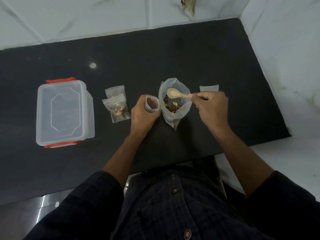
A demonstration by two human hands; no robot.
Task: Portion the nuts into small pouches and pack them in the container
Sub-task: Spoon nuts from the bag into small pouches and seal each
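Two filled pouches (116,105) on counter (155,58) | left hand (143,113) fingers curled round limp open pouch (152,103), grip near mouth | right hand (211,108) pinches light spoon (176,94) handle over nut bag (174,104).

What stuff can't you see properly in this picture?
From the head view:
- Inside the small pouch: the left hand wraps it, and the inside is dark.
- Pile of empty pouches: the right hand covers its near part, so no counting.
- Bottom of the nut bag: its own folds hide it.
- Inside the container: cloudy lid.
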